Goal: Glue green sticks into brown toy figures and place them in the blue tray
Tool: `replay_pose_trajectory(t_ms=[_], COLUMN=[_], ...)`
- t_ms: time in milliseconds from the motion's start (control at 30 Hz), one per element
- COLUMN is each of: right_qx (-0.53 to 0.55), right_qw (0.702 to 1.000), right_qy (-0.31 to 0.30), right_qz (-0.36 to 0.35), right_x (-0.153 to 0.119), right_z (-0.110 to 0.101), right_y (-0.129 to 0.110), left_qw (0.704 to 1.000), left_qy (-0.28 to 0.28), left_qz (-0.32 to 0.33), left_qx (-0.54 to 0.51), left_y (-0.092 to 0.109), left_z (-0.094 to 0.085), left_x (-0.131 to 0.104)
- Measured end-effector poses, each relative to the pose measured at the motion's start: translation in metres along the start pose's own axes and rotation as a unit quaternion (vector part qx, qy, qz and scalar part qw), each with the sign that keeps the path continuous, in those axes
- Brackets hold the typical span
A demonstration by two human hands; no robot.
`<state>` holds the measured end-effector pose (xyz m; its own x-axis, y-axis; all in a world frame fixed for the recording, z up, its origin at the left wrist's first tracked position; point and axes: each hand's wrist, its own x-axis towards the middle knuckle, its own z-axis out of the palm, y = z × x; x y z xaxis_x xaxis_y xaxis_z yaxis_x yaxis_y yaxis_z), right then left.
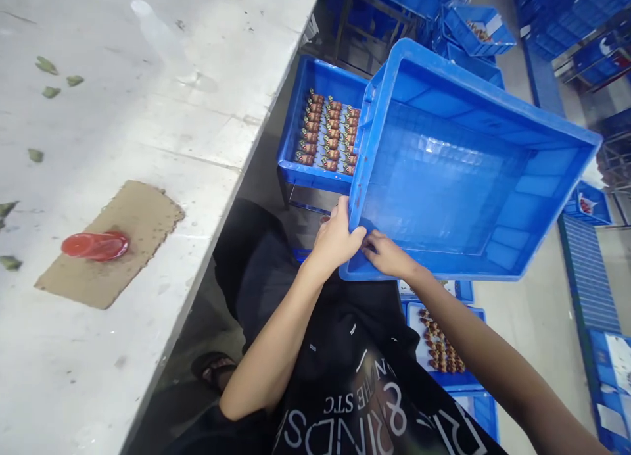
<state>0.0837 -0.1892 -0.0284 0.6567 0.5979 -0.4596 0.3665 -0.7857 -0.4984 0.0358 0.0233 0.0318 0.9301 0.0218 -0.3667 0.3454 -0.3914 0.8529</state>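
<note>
A large blue plastic crate (444, 179) is tilted up in front of me, its open side toward me and its inside bare. My left hand (338, 241) is closed around the crate's left rim near the lower corner, thumb on the inner side. Just inside that same corner, my right hand (387, 254) has its fingers curled against the rim, and its wrist crosses the lower edge. Behind the tilted crate, a second blue crate (315, 172) holds rows of small brown figures (331, 133) on white sheets; the tilted crate hides its right part.
To my left runs a white worktable (197, 126). On it lie a cardboard piece (113, 264) with a red cap-like object (93, 246), and several green bits (46, 65). More crates with small brown pieces (441, 343) sit at my right side. Stacked blue crates (478, 31) stand behind.
</note>
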Motion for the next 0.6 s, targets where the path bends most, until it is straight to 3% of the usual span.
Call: replay_pose_trajectory(t_ms=[267, 600], right_qx=[0.064, 0.061], right_qw=[0.998, 0.998], right_qy=[0.015, 0.024], right_qz=[0.005, -0.008], right_x=[-0.005, -0.004], right_z=[-0.008, -0.007], right_y=[0.027, 0.032], left_qw=[0.999, 0.996], left_qy=[0.005, 0.001], left_qz=[-0.008, -0.021], left_qx=[0.034, 0.089], left_y=[0.013, 0.022], left_z=[0.002, 0.003], left_x=[0.002, 0.006])
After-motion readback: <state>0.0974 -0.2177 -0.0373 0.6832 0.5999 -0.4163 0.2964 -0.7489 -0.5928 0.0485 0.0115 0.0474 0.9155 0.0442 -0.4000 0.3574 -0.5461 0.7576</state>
